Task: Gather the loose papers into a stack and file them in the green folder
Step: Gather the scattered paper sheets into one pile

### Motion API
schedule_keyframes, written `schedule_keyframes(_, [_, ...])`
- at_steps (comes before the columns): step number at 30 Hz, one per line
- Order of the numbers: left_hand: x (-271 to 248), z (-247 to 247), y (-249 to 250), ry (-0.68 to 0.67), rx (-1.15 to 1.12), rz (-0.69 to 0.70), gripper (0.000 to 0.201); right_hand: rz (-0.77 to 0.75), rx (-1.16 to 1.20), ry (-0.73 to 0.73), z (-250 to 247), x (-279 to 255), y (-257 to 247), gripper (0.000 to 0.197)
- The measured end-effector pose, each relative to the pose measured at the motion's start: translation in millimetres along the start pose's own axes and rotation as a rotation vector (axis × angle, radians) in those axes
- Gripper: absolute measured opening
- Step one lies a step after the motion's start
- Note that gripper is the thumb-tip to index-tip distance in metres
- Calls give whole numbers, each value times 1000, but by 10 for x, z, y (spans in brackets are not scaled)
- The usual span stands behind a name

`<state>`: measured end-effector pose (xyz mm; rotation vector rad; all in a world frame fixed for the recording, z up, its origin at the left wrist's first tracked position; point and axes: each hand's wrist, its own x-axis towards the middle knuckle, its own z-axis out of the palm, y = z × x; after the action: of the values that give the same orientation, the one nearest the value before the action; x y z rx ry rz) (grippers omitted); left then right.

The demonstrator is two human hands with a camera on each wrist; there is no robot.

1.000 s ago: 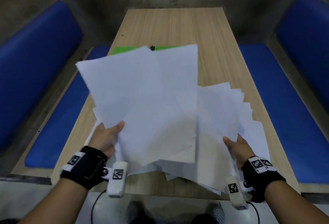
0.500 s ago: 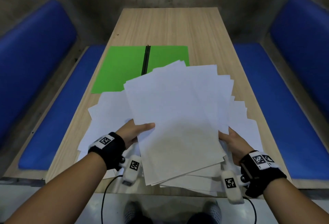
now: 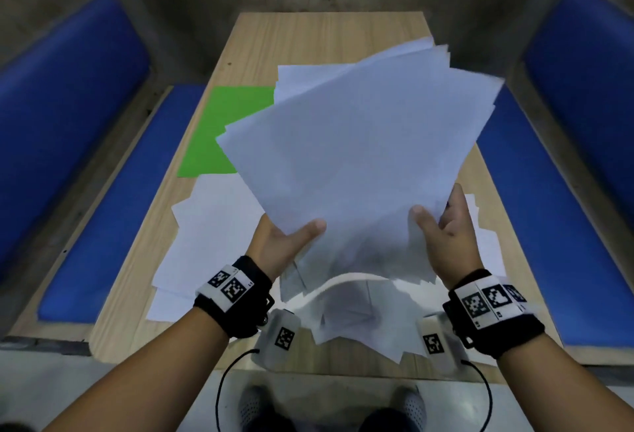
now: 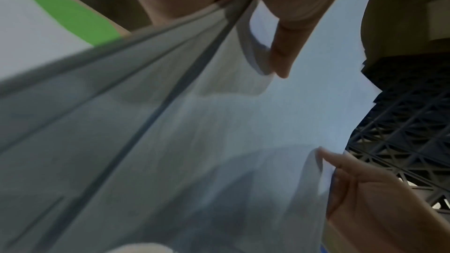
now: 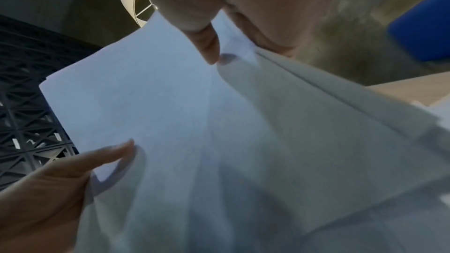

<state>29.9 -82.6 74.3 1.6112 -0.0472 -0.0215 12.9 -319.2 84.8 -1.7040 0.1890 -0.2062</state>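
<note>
Head view —
A: Both hands raise the bundle of papers tilted above the table, left hand and right hand gripping its near corners, likely to square the uneven edges.
B: And the green folder?
A: Flat behind, half hidden; more sheets lie below.

Left wrist —
B: Grip?
A: Thumb over, fingers under (blurred).

Right wrist —
A: Same pinch, mirrored.

one green folder, one table, two hands, two blue seats, many white papers, uncountable.
</note>
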Motion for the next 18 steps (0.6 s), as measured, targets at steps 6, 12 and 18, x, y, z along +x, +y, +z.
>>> schedule_keyframes(6, [-128,49,-233,-46,56,-121,33,33,-78,-24,80,-110,367,54])
schedule_keyframes(12, [-175,45,-258,-75,23,-133,34,99,-105,22,101,-119,604,49])
schedule_keyframes(18, [-229,-204,-531,76,139,-189,67,291,57,223,-160,18,772,39])
